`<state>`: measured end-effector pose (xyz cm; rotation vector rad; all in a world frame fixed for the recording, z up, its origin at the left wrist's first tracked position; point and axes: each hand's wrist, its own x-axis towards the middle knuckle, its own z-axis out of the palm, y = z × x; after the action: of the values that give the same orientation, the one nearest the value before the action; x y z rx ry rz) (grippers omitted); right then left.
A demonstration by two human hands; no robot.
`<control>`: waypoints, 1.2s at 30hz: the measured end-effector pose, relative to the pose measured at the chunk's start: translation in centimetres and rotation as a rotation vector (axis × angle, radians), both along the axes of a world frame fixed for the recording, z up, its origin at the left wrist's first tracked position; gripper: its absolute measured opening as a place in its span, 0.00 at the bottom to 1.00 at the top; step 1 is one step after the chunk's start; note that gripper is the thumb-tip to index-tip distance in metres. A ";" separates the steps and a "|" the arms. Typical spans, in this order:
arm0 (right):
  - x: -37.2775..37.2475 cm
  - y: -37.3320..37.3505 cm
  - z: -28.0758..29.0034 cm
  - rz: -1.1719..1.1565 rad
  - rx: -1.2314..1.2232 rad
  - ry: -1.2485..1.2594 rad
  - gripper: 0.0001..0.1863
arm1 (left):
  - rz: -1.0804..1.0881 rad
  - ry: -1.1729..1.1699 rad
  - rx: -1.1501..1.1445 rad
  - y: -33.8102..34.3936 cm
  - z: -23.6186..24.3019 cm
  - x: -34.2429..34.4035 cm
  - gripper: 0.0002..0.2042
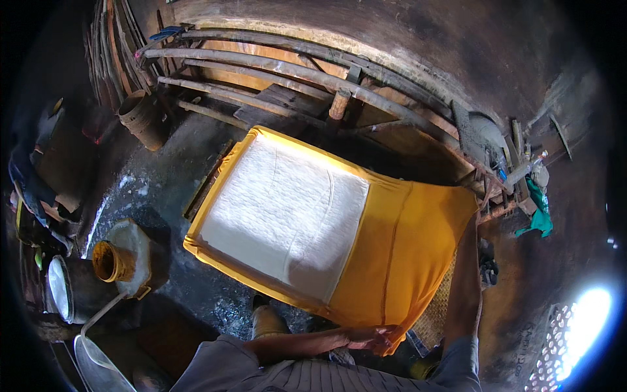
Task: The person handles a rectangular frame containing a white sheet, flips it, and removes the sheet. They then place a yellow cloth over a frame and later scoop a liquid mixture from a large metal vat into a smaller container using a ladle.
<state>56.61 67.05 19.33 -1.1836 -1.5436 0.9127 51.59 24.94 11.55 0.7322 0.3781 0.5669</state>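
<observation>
The grey shirt (313, 375) of the person lies nearest the camera, along the lower edge. Just beyond it is the yellow cloth (405, 242), which lines a shallow rectangular tray (215, 253) and reaches past its right side as a loose flap. The long axis of cloth and tray together runs roughly left to right across the person's front, its right end tipped somewhat nearer the body. The flap's free margin slants between the two arms: its near corner is at the left hand (371, 338), its far corner beside the end of the outstretched right forearm (462, 287). The left hand is nearer the body and appears clamped on the cloth's edge, fingers folded over it; the right hand is hidden around the far corner, so its grip cannot be told.

Left of the flap, a flat white layer (281, 202) fills the tray, bare of cloth on top. Under the flap's right margin shows a woven mat (443, 294). Farther left, an orange-yellow bucket (112, 261) stands on a pale, whitened stand (140, 251), with a long-handled strainer (98, 366) below it. Behind the tray, long poles (261, 63) run along the wall; a green rag (539, 212) hangs at right.
</observation>
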 end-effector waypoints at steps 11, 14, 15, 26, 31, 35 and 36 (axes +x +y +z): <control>0.5 -27.5 -29.4 -0.163 -0.348 -0.388 0.24 | 0.517 0.598 -0.388 -17.5 -26.8 -19.1 0.18; -1.7 -40.4 -34.5 -0.204 -0.621 -0.343 0.25 | 1.067 0.416 -1.066 -22.0 -28.7 -28.8 0.22; -3.0 -43.7 -35.0 -0.186 -0.703 -0.341 0.26 | 1.327 0.322 -1.109 -23.1 -28.7 -30.6 0.25; -6.9 -54.2 -39.7 0.044 -0.800 0.842 0.28 | 1.725 -0.045 -1.108 -24.8 -35.9 -34.9 0.21; -8.8 -54.9 -25.7 -0.184 -1.180 1.239 0.31 | 1.469 -0.294 -1.233 -26.5 -19.0 -34.5 0.20; -7.1 -59.1 -16.6 0.031 -1.232 1.205 0.26 | 1.347 -0.231 -0.791 -32.5 -8.2 -34.3 0.27; -6.2 -61.0 -16.2 0.080 -1.246 1.150 0.23 | 1.411 -0.223 -0.826 -34.1 -8.7 -34.2 0.25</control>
<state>50.39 6.08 3.15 -0.9565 0.0341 2.2161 17.37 -9.16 2.87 -0.5288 0.8355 1.6503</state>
